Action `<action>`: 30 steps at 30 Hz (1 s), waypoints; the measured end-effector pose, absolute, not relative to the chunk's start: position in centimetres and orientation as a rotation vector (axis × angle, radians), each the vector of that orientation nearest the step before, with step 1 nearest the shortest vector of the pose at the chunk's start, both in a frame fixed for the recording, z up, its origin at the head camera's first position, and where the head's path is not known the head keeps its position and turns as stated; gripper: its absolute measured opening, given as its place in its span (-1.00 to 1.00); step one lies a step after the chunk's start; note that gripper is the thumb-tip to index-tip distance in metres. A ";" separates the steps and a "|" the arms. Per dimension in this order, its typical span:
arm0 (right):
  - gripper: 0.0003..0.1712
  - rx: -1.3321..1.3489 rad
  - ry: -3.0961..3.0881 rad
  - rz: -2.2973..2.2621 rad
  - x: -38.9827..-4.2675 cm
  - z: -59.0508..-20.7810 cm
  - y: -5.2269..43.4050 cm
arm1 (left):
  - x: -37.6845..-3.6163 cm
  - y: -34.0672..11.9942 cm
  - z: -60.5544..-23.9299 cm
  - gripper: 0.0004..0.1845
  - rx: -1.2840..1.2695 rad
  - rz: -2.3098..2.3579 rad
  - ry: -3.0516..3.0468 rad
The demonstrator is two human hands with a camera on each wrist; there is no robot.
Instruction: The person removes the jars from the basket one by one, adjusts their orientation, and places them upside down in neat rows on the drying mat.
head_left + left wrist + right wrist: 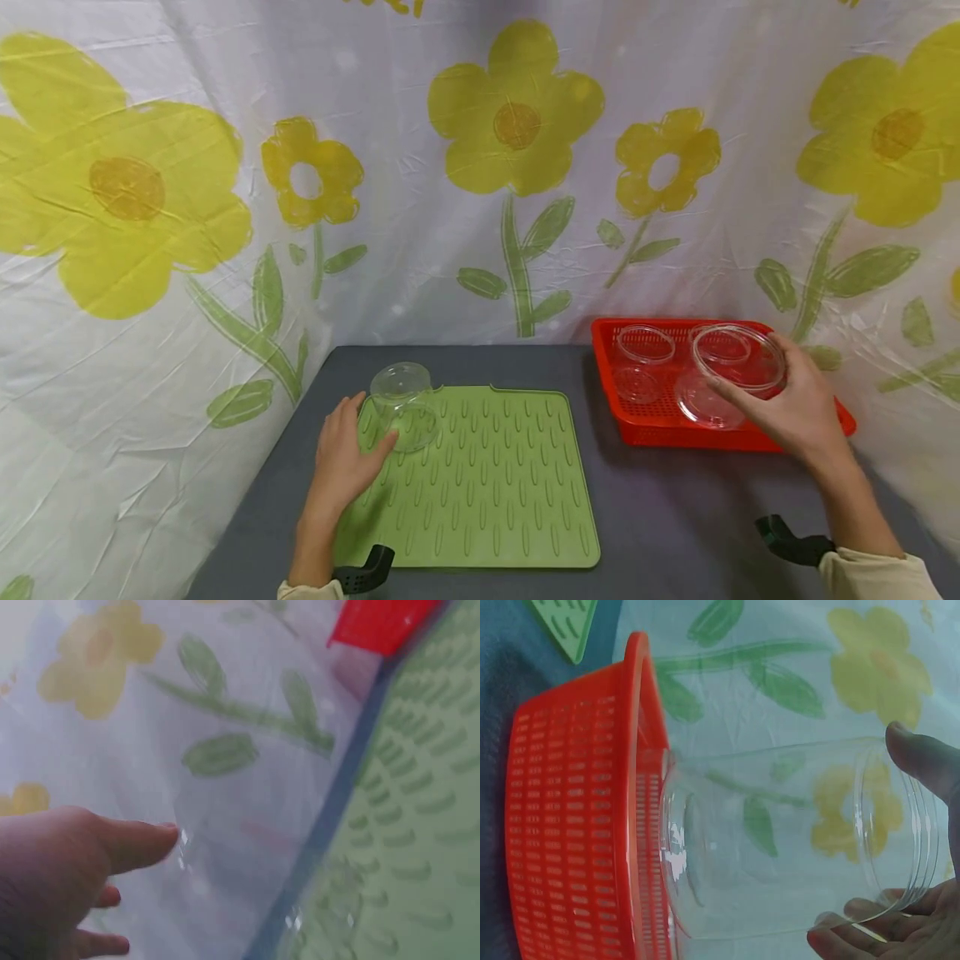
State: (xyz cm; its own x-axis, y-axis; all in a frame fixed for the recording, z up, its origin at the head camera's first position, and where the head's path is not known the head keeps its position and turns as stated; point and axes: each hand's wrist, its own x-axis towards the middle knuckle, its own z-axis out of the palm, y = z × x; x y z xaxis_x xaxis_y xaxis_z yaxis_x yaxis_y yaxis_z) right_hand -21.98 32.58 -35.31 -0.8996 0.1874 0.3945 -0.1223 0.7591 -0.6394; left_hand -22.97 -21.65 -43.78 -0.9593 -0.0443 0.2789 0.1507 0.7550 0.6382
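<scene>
A clear jar (402,390) stands upright on the left part of the green ridged mat (495,492). My left hand (347,454) is beside this jar with thumb and fingers spread; in the left wrist view glints of clear plastic or glass show at the thumb tip, and the fingers are straight. My right hand (795,404) grips a larger clear jar (772,840) near its ringed rim, thumb on one side and fingers on the other. The base of that jar overlaps the red basket (637,433), close to its rim in the right wrist view.
Other clear jars (645,343) stand inside the basket, at the back right of the dark grey table (615,517). A white curtain (405,250) with yellow flowers hangs behind the table and along its sides. Black wrist mounts (367,571) sit at both wrists.
</scene>
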 end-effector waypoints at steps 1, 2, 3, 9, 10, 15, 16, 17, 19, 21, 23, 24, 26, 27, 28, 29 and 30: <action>0.28 -0.045 -2.511 0.956 -21.9 -35.3 32.4 | -23.1 -21.3 -43.4 -0.17 -0.096 -1.037 -2.645; 0.28 -0.041 -2.507 0.955 -21.9 -35.3 32.2 | -23.2 -20.9 -43.0 -0.19 -0.108 -1.074 -2.614; 0.27 -0.037 -2.502 0.953 -21.9 -35.4 31.9 | -23.3 -20.6 -42.7 -0.22 -0.119 -1.112 -2.585; 0.22 0.021 -2.477 0.962 -22.0 -35.8 30.2 | -23.6 -18.4 -41.7 -0.37 -0.194 -1.289 -2.407; 0.21 0.031 -2.476 0.965 -22.0 -35.8 29.9 | -23.6 -18.0 -41.6 -0.39 -0.206 -1.303 -2.390; 0.22 0.069 -2.488 0.975 -21.9 -36.1 28.7 | -23.5 -15.7 -41.5 -0.45 -0.266 -1.330 -2.362; 0.23 0.080 -2.494 0.978 -21.8 -36.1 28.5 | -23.4 -15.3 -41.5 -0.46 -0.279 -1.332 -2.358; 0.23 0.092 -2.500 0.984 -21.8 -36.2 28.2 | -23.4 -14.9 -41.5 -0.47 -0.288 -1.336 -2.358; 0.22 0.118 -2.510 0.996 -21.8 -36.4 27.5 | -23.2 -14.0 -41.5 -0.46 -0.321 -1.348 -2.360; 0.21 0.144 -2.515 1.002 -21.7 -36.6 26.9 | -23.0 -13.2 -41.4 -0.44 -0.365 -1.365 -2.372; 0.20 0.168 -2.523 1.009 -21.6 -36.8 26.2 | -22.8 -12.3 -41.3 -0.41 -0.421 -1.394 -2.383; 0.19 0.180 -2.523 1.009 -21.5 -36.9 25.9 | -22.7 -11.8 -41.2 -0.39 -0.456 -1.403 -2.389; 0.17 0.197 -2.526 1.016 -21.4 -37.1 25.3 | -22.6 -11.0 -41.0 -0.35 -0.520 -1.426 -2.403; 0.16 0.212 -2.526 1.027 -21.4 -37.2 25.0 | -22.6 -10.6 -40.9 -0.32 -0.550 -1.435 -2.412; 0.16 0.224 -2.530 1.035 -21.3 -37.2 24.6 | -22.6 -10.2 -40.7 -0.30 -0.581 -1.446 -2.419; 0.15 0.240 -2.530 1.043 -21.3 -37.3 24.4 | -22.6 -9.8 -40.6 -0.28 -0.607 -1.450 -2.430; 0.15 0.257 -2.533 1.047 -21.3 -37.4 24.1 | -22.7 -9.4 -40.5 -0.25 -0.630 -1.459 -2.443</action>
State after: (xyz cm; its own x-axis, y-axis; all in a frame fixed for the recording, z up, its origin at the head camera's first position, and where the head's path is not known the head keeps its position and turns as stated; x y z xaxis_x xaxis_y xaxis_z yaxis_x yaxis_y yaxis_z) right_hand -21.29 24.06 -37.41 -0.9086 -0.0211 0.4171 -0.3094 0.7047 -0.6385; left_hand -22.65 -9.43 -40.53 -0.8819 0.2452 0.4027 0.4708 0.4129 0.7796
